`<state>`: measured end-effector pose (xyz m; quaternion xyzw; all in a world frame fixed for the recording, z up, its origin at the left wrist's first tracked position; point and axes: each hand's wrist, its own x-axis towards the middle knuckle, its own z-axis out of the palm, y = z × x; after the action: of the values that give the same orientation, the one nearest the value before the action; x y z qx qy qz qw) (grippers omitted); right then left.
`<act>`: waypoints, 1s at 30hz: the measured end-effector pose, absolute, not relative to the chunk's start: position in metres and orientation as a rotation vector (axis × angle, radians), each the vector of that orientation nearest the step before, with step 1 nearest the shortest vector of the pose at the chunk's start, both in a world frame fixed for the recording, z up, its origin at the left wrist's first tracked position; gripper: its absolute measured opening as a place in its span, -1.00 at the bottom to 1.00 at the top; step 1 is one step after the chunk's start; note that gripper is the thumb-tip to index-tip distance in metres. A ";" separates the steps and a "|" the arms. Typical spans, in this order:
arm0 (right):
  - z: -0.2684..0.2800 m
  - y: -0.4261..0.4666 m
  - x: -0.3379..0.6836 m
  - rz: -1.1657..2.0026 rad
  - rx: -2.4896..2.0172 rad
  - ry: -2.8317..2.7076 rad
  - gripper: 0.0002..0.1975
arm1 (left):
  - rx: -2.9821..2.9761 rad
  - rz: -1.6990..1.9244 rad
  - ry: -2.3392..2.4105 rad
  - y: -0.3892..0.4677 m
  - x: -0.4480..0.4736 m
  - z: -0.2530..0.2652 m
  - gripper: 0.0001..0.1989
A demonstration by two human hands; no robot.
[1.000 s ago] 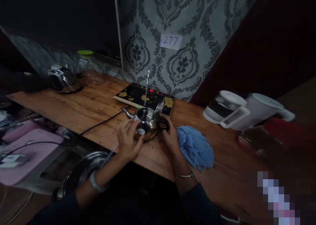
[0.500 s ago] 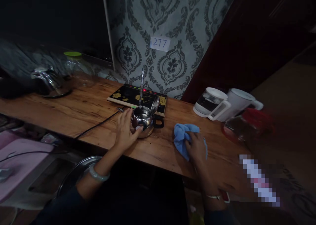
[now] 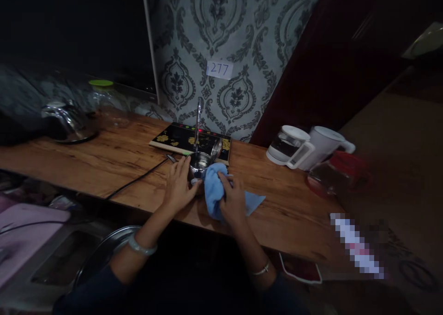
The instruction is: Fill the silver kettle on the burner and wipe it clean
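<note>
A small shiny metal kettle (image 3: 200, 160) stands on the wooden counter with its mouth uncovered and its round lid (image 3: 217, 149) tipped up at the back right. My left hand (image 3: 178, 183) grips the kettle's left side, thumb across the front and fingers along the wall. A blue cloth (image 3: 214, 190) is bunched in my right hand (image 3: 233, 197), pressed against the right side of the kettle. The cloth covers the kettle's black handle, and a corner of it trails to the right on the counter.
Behind the kettle lies a black electric hot plate (image 3: 173, 137) with a metal spout (image 3: 198, 116). A black cord (image 3: 138, 178) crosses the counter (image 3: 86, 167). White-lidded jugs (image 3: 289, 144) and a red-lidded jug (image 3: 332, 176) stand right; another kettle (image 3: 65, 119) and a glass jar (image 3: 109, 105) stand left.
My right hand has carried the blue cloth leftward from the counter onto the kettle's right side. My left hand stays on the kettle. The view has shifted slightly.
</note>
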<state>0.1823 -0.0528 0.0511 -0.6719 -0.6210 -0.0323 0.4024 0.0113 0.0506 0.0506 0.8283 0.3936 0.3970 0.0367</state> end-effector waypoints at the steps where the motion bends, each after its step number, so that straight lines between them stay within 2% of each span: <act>1: 0.046 -0.049 0.178 -0.055 -1.715 -1.587 -0.31 | 2.546 1.222 1.202 0.051 0.011 0.051 -0.26; 5: 0.037 -0.050 0.171 0.056 -1.894 -1.626 -0.28 | 2.541 1.220 1.193 0.050 0.009 0.050 -0.27; 9: 0.048 -0.061 0.172 0.084 -2.054 -1.812 -0.52 | 2.526 1.216 1.187 0.048 0.010 0.050 -0.27; 11: 0.055 -0.064 0.171 0.073 -1.992 -1.997 -0.63 | 2.519 1.219 1.174 0.048 0.010 0.051 -0.27; 14: 0.060 -0.070 0.174 0.122 -1.806 -2.133 -0.69 | 2.517 1.222 1.156 0.050 0.008 0.050 -0.27; 18: 0.066 -0.083 0.200 0.128 -1.751 -1.904 -0.67 | 2.532 1.251 1.097 0.048 0.004 0.046 -0.28; 25: 0.105 -0.097 0.284 -0.297 -1.773 -1.388 -0.64 | 2.398 1.572 1.175 0.024 -0.001 0.036 -0.44; 28: 0.097 -0.087 0.311 -0.470 -1.831 -1.214 -0.57 | 2.346 1.612 1.176 0.020 -0.004 0.031 -0.51; 30: 0.076 -0.079 0.322 -0.479 -1.899 -1.224 -0.48 | 2.304 1.627 1.194 0.022 -0.007 0.028 -0.55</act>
<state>0.3215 -0.0786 0.0760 -0.7523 -0.4846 -0.1899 0.4040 -0.0070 0.0217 0.0278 0.7515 0.3897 0.5308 0.0394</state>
